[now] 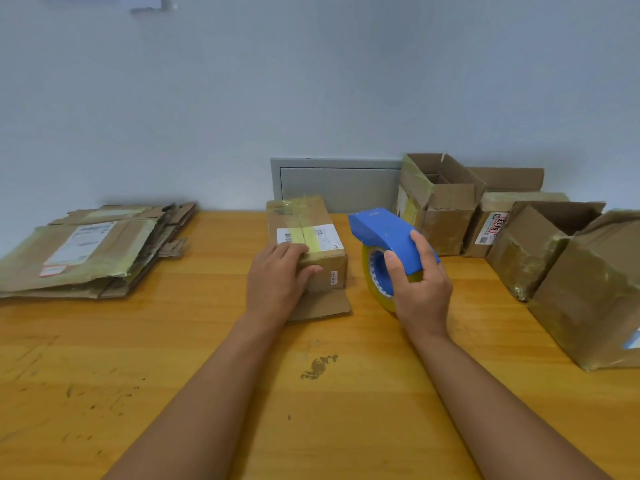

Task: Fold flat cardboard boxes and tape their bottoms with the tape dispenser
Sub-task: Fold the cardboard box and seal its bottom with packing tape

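- I read this as a plain packing or parcel-handling room, not a home or shop floor.
- Worn wooden table [173, 358], orange-toned, scuffed and stained with dark marks near its middle.
- Stack of flattened cardboard boxes [86, 251] at far left, old shipping labels and yellowed tape on them.
- Reused assembled boxes [446, 206] lined up along the right, open tops, taped seams, one with a printed label.
- Blue tape dispenser [388, 233] with a yellow roll in my view, a packing tool.
- Bare pale wall [311, 81] behind, with a grey metal panel door [336, 185] set flush in it at table height.
- No furnishings of a living space visible.
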A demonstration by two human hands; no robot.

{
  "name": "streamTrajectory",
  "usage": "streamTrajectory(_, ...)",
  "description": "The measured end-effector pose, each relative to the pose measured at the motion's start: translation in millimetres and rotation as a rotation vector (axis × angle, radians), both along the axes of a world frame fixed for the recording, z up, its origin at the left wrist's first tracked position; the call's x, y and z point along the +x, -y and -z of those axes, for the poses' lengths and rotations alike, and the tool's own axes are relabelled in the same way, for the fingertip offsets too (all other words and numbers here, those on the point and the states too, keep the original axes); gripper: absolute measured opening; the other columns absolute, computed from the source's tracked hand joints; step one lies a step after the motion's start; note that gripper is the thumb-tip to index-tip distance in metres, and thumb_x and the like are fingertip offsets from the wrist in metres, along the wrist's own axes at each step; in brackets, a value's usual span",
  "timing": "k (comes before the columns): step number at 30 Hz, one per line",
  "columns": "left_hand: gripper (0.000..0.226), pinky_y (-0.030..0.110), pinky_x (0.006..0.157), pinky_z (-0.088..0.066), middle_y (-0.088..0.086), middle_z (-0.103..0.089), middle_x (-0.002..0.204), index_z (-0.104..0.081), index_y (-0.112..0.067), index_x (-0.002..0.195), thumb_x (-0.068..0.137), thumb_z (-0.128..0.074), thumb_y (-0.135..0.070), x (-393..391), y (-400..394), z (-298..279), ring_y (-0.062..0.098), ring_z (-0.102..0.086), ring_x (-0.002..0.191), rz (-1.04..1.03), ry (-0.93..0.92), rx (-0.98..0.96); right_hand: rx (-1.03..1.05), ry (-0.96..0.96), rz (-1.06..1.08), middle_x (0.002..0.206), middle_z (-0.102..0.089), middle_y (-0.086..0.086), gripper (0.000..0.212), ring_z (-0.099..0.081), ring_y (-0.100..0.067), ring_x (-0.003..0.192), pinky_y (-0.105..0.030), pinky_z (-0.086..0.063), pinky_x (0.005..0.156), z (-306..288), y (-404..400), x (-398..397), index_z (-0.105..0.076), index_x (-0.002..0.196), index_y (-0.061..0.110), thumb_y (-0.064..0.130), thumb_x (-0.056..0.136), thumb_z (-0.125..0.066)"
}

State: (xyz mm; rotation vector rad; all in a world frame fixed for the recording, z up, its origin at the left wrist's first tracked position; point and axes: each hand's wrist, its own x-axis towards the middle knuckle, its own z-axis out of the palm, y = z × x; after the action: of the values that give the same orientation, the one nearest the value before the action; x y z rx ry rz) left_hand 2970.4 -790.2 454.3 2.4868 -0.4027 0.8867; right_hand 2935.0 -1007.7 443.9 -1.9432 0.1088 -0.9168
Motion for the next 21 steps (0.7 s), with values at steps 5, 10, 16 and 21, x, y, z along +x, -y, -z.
streamTrajectory(5,0.024,0.036,0.091,-0.035,-0.008,-0.067,0.107,-0.073,-0.022,0.102,0.09,-0.067,-0.043,1.6,-4.4,3.8,0.017,-0.052,0.106,0.088,-0.01,-0.126,-0.004,0.001,0.006,0.126,-0.058,-0.012,0.055,-0.049,-0.012,0.1,0.004,-0.034,0.075,1.3,0.1,0.9,-0.053,0.142,0.02,0.04,0.092,-0.066)
streamTrajectory(10,0.013,0.039,0.087,-0.03,-0.008,-0.066,0.103,-0.074,-0.022,0.098,0.093,-0.067,-0.031,2.6,-2.8,2.3,0.021,-0.05,0.105,0.101,-0.008,-0.124,0.008,0.007,-0.004,0.123,-0.057,-0.009,0.061,-0.05,-0.013,0.1,0.003,-0.035,0.074,0.4,0.2,0.0,-0.053,0.142,0.02,0.051,0.09,-0.062)
streamTrajectory(16,0.022,0.045,0.092,-0.042,-0.004,-0.068,0.112,-0.073,-0.019,0.111,0.091,-0.07,-0.029,2.2,-8.6,3.1,0.021,-0.053,0.11,0.13,-0.035,-0.122,0.005,-0.004,-0.005,0.124,-0.058,-0.01,0.062,-0.052,-0.015,0.1,0.003,-0.035,0.072,0.3,-0.3,0.7,-0.053,0.142,0.02,0.051,0.089,-0.063)
streamTrajectory(21,0.031,0.04,0.09,-0.04,-0.004,-0.068,0.117,-0.069,-0.02,0.115,0.089,-0.071,-0.038,0.2,-0.2,2.4,0.02,-0.054,0.11,0.073,-0.018,-0.056,0.001,-0.001,-0.012,0.124,-0.057,-0.011,0.067,-0.052,-0.015,0.099,-0.001,-0.038,0.069,0.1,0.0,-0.1,-0.052,0.143,0.021,0.058,0.087,-0.057)
